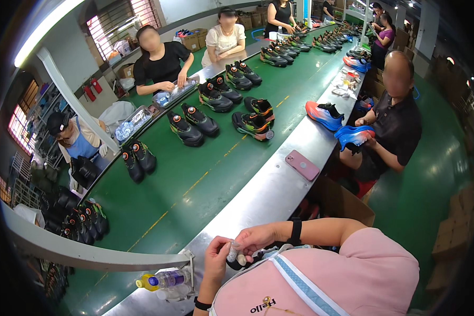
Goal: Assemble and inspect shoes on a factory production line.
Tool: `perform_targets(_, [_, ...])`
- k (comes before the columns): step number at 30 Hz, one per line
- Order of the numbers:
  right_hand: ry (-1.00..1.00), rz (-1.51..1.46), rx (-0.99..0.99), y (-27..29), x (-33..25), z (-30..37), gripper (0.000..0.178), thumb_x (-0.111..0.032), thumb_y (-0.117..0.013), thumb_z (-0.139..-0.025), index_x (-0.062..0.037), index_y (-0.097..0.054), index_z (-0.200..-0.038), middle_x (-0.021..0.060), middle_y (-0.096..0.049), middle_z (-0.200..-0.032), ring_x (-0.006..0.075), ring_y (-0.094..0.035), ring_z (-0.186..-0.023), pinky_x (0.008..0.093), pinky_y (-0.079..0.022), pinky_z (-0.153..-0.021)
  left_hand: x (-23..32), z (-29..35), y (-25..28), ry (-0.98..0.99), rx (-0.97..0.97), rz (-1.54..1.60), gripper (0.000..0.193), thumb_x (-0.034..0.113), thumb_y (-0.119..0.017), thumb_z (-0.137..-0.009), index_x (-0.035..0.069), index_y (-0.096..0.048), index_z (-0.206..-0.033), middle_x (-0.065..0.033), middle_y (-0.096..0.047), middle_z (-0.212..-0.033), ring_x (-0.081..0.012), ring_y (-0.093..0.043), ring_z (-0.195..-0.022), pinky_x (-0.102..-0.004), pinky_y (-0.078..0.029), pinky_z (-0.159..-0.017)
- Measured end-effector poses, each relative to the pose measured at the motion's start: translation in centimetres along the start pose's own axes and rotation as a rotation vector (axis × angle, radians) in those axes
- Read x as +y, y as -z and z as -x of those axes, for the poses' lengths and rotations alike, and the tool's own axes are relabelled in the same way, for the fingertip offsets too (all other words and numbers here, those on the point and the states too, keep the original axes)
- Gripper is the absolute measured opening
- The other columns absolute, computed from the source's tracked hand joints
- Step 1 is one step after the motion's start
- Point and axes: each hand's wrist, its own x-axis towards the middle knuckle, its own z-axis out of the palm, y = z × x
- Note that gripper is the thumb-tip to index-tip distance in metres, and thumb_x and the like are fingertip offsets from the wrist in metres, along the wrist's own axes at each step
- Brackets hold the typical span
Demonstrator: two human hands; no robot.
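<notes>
Close to my body, at the near edge of the metal ledge, my two hands meet with their fingers pinched together. My left hand and my right hand close on a small grey-white piece, whose kind I cannot make out. Just below it a pale beige bit and part of a dark thing show; my fingers and shirt hide the rest. Dark bands circle both my wrists.
A green conveyor belt carries several pairs of dark shoes. Along its metal ledge lies a pink phone. Left of me, a grey bar crosses above bottles. To the right, a seated person holds a blue-red shoe.
</notes>
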Motion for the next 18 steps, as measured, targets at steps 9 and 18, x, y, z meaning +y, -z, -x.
perform_targets(9, [0.155, -0.212, -0.19, -3.1, 1.5, -0.3, 0.036, -0.032, -0.042, -0.096, -0.0017, -0.049, -0.114, 0.012, -0.061, -0.088, 0.0117, -0.059, -0.066, 0.0197, -0.048, -0.053, 1.6, 0.8, 0.0, -0.029, -0.31, 0.467, 0.007, 0.008, -0.061, -0.082, 0.004, -0.055, -0.085, -0.0093, -0.058, -0.088, -0.0202, -0.055, -0.087, -0.0298, -0.045, -0.078])
perform_targets(18, [0.194, -0.214, -0.204, -6.9, 1.6, -0.9, 0.076, -0.014, -0.045, -0.093, -0.0163, 0.011, -0.144, 0.0128, -0.056, -0.08, 0.0119, -0.056, -0.059, 0.0185, -0.043, -0.046, 2.0, 2.0, -0.7, 0.101, -0.321, 0.692, 0.022, 0.022, -0.064, -0.081, 0.008, -0.048, -0.076, -0.0027, -0.048, -0.079, -0.019, -0.048, -0.082, -0.0351, -0.048, -0.078])
